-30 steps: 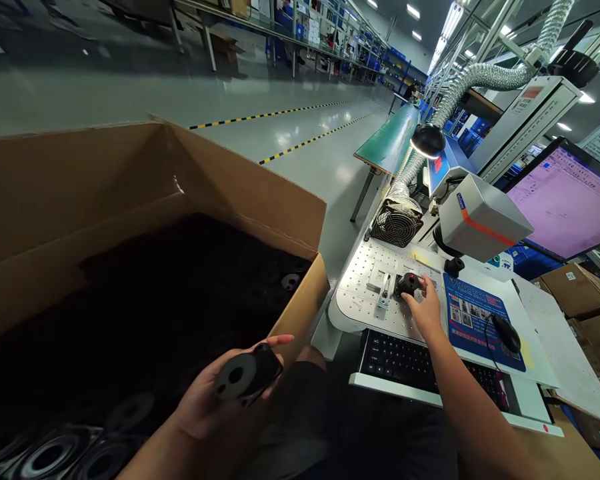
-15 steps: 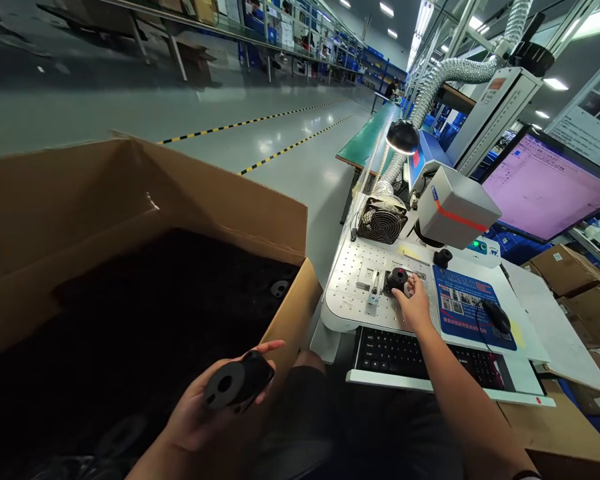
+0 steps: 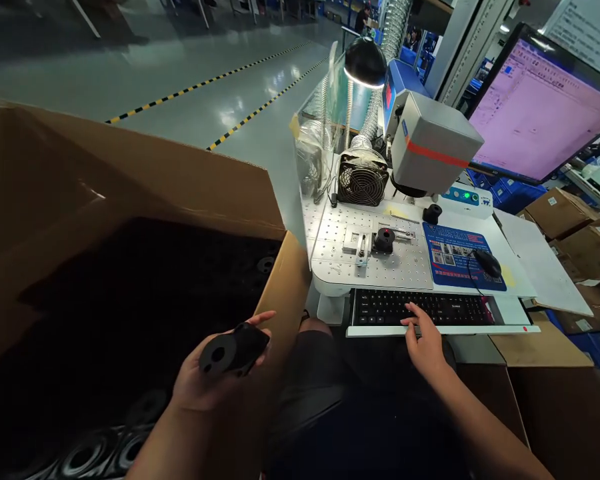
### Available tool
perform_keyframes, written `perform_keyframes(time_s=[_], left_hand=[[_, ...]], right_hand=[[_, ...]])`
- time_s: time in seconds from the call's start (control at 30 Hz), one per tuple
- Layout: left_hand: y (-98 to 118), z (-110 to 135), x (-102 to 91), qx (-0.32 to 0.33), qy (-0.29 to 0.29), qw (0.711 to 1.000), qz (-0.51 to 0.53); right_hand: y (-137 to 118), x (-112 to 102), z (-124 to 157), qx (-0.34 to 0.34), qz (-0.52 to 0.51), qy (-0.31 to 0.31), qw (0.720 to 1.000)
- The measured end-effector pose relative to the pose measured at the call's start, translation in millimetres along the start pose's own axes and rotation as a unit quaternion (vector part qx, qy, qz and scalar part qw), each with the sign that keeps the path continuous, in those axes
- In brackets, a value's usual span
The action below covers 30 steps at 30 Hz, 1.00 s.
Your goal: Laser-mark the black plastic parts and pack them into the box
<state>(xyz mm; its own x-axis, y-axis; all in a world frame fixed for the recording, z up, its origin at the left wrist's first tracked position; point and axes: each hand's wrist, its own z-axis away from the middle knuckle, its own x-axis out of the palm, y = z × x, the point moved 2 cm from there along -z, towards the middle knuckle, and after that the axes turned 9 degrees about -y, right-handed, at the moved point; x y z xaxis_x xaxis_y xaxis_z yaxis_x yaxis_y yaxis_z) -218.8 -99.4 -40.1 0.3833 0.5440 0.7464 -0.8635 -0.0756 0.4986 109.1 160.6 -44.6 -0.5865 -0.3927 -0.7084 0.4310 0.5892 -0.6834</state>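
Observation:
In my left hand lies a black cylindrical part with a round hole in its flat end; I hold it over the near side of a large cardboard box. My right hand is at the front edge of a black keyboard, fingers apart and holding nothing, fingertips over the lower keys. A similar black part stands on the perforated white plate, against metal stops. A red dot shows on its top.
A grey machine head hangs over the plate, with a fan and a lit lamp behind. A mouse rests on a blue mat. A monitor stands right. More dark parts lie in the box.
My right hand has let go of the black part on the plate and moved down to the keyboard. My left hand still holds its part. The view has tilted downward.

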Motion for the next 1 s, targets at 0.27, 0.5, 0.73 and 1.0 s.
perform_keyframes(time_s=[0.27,0.5,0.73,1.0], left_hand=[[0,-1,1.9,0.019,-0.010,1.000,-0.010],[-3,-5,-16.6,0.025,-0.024,0.999,-0.038],[-6,-5,-21.7,-0.025,-0.053,0.998,-0.011],[-13,-7,-44.2,0.004,-0.122,0.992,0.037]], right_hand=[[15,17,5,-0.034,0.014,-0.001,0.999],[-1,0,-32,-0.049,0.019,0.035,0.998],[-19,-9,-117,-0.026,0.019,0.066,0.997],[-37,1,-200,0.057,0.039,0.029,0.997]])
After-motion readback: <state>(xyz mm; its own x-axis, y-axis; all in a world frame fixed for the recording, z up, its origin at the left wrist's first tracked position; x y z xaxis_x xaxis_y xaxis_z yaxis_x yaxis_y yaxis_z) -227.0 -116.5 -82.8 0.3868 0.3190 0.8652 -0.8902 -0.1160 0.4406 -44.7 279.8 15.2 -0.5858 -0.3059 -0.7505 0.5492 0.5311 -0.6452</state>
